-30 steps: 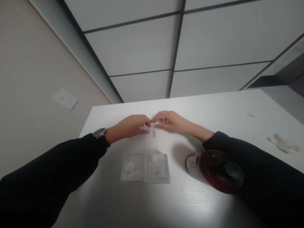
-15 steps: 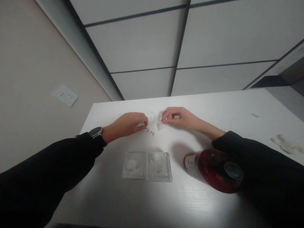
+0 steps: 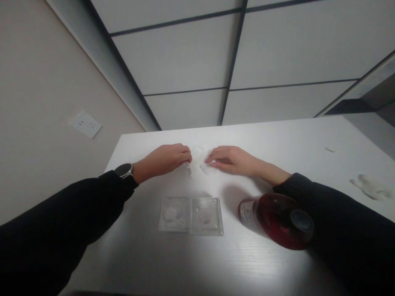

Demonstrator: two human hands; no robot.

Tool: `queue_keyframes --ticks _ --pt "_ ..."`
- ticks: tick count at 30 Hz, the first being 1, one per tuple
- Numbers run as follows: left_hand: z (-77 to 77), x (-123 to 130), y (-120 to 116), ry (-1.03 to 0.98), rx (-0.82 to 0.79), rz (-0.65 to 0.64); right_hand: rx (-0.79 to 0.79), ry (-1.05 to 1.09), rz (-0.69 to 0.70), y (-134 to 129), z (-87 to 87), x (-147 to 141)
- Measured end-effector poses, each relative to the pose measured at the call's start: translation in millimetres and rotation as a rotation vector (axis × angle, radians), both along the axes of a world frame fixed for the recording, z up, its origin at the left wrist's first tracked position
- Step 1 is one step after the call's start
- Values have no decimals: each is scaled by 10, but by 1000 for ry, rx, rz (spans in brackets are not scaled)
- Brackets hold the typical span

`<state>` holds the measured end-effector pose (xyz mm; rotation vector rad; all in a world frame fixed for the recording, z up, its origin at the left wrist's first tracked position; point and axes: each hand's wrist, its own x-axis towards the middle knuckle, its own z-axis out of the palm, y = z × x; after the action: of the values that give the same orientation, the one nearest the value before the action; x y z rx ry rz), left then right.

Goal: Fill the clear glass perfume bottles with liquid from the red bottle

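We see one crumpled white piece [image 3: 197, 160], thin and pale, lying on the table between the two hands: just to the right of the left hand [image 3: 170, 158] and just to the left of the right hand [image 3: 231, 159]. Its outline fades into the white surface, so we cannot tell whether it is one sheet or several. The left hand has its fingers curled in, their tips at the piece's left edge; we cannot tell whether they pinch it. The right hand is loosely bent, palm down, its fingertips at the right edge of the piece, and we cannot tell whether it grips.

Nearer the body than both hands, we count one clear plastic case [image 3: 190, 216], spread flat in two halves, with one round shape in each. We count one red bottle [image 3: 271, 224] with a pale label and a dark cap, nearer the body than the right hand and beside its forearm. One wristwatch [image 3: 124, 170] sits behind the left hand, at the edge of a black sleeve [image 3: 101, 201]. Well to the right of the right hand lie one small thin strip [image 3: 329, 149] and one pale, limp bundle [image 3: 372, 187]. All this rests above or on one white table [image 3: 216, 267]. Beyond the left hand, one wall socket [image 3: 85, 124] shows.
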<state>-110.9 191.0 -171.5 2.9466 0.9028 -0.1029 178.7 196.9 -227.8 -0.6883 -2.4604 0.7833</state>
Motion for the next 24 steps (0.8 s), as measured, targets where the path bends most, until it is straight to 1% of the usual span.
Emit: queue_keyframes --ticks 2,3,5,8,10,13,17,20,23,24 --pt "26 6 0 -65 24 20 29 27 -27 44 11 -34" --pt "30 21 -10 -106 9 30 47 47 -26 79 6 -59" --pt "17 68 -47 -158 -61 54 76 62 17 156 -28 -122" --pt "-37 133 -102 -102 -135 71 97 2 96 228 -98 -203" --pt "-67 143 -122 -42 -122 74 121 -48 108 215 -125 -224" --pt "-76 122 -137 -3 -86 53 163 -78 81 132 -126 -207" --pt "-63 103 -166 -31 13 22 209 -63 19 54 -131 -177" --pt "-73 101 -183 -50 39 25 211 -71 61 66 -166 -181" --pt "-96 81 -174 -106 -69 16 172 -73 103 83 -182 -188" --pt "-103 71 -166 -143 -107 33 164 -63 102 82 -174 -189"
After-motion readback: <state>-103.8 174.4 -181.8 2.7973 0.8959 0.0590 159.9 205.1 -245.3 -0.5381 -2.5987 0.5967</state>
